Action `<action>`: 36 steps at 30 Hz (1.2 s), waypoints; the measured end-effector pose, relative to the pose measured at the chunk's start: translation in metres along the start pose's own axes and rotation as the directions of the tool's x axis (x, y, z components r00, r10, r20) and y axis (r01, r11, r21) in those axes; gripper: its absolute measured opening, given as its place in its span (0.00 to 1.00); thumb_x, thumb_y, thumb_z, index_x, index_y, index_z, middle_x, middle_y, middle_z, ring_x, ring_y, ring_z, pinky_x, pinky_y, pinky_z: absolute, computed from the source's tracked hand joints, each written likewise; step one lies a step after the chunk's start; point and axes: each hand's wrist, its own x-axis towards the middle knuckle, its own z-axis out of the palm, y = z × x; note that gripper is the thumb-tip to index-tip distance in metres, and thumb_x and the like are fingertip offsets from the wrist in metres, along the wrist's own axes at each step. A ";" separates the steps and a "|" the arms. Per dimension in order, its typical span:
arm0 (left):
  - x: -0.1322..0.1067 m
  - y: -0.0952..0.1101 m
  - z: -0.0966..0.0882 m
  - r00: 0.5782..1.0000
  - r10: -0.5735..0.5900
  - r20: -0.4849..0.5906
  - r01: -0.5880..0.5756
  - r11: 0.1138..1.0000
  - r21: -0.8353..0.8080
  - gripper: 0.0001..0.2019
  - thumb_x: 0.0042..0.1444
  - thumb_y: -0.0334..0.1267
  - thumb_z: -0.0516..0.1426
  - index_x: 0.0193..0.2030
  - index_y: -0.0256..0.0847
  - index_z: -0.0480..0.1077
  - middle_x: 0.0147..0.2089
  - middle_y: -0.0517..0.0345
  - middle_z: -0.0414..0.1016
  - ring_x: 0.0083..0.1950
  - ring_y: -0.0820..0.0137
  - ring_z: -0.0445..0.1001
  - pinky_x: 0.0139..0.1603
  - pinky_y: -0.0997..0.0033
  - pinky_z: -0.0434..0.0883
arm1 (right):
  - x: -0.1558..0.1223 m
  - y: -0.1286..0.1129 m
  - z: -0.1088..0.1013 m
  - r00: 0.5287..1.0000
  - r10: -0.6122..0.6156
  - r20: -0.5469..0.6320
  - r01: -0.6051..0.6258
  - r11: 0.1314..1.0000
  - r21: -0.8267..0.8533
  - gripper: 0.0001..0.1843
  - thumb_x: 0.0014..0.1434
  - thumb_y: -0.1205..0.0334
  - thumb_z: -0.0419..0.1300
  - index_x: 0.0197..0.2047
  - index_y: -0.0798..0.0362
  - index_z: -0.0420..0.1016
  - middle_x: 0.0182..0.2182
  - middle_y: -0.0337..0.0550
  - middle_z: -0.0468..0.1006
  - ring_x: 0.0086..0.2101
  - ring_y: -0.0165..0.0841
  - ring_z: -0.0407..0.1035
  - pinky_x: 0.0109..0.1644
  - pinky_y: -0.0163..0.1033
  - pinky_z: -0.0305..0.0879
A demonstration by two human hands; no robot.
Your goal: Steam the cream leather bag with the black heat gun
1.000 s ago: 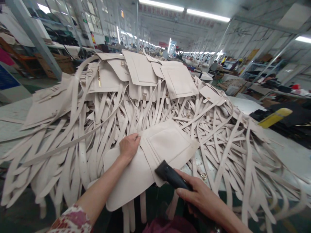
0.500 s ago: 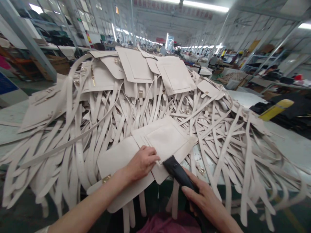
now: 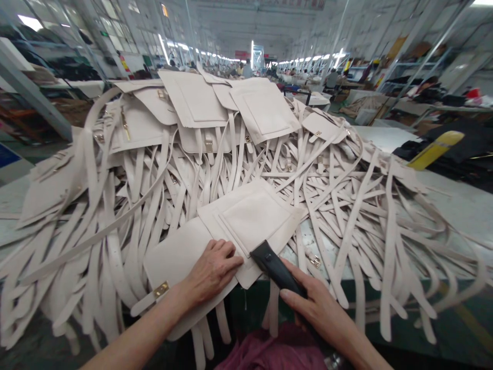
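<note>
Right now the left hand (image 3: 210,270) is lying flat and open on a cream bag panel (image 3: 246,221), pressing it down. It is not gripping anything. The right hand (image 3: 319,308) is closed around a black tool (image 3: 275,264), and the tool's tip is touching the panel's near edge, just beside the left fingers (image 3: 227,252).

The panel is lying at the near edge of the table (image 3: 442,205), a little over the edge, on top of a big pile of cream straps (image 3: 154,190). A gold clasp (image 3: 160,289) is sitting near the left wrist. More bag flaps (image 3: 192,97) are stacked at the far side of the pile.

I think the tool is working along the panel's edge. To do this well, the flat hand should be pushing down firmly so the panel is not sliding on the loose straps under it. The fingers should be staying off the tool's path, because they are very close to the tip. The tool should be moving slowly and following the edge line. The panel is hanging off the table a bit, so it could be tipping; keeping the weight over the table part is helping.
</note>
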 end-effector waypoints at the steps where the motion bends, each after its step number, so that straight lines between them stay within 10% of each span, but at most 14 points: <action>1: 0.000 0.000 0.001 1.000 0.009 -0.005 -0.009 1.000 -0.006 0.08 0.58 0.35 0.49 0.41 0.45 0.68 0.35 0.56 0.61 0.39 0.66 0.58 0.41 0.63 0.56 | 0.000 0.000 -0.001 1.000 -0.002 0.004 0.002 1.000 -0.002 0.28 0.56 0.66 0.52 0.59 0.42 0.54 0.18 0.30 0.64 0.17 0.26 0.59 0.19 0.28 0.57; 24: -0.001 0.001 0.003 1.000 -0.022 -0.001 0.022 0.999 -0.044 0.08 0.55 0.30 0.50 0.40 0.42 0.67 0.37 0.55 0.62 0.40 0.64 0.59 0.41 0.61 0.56 | -0.001 -0.002 -0.001 1.000 -0.009 0.017 0.009 1.000 -0.025 0.28 0.56 0.65 0.53 0.59 0.41 0.55 0.18 0.30 0.63 0.18 0.26 0.57 0.21 0.30 0.56; 36: -0.016 -0.010 0.019 0.976 0.026 -0.215 -0.076 0.970 -0.229 0.06 0.55 0.27 0.48 0.31 0.38 0.64 0.37 0.54 0.65 0.40 0.67 0.61 0.42 0.62 0.59 | -0.007 -0.010 0.005 0.999 -0.026 0.025 0.029 0.988 -0.150 0.30 0.52 0.64 0.53 0.59 0.46 0.57 0.28 0.37 0.74 0.24 0.32 0.63 0.28 0.35 0.61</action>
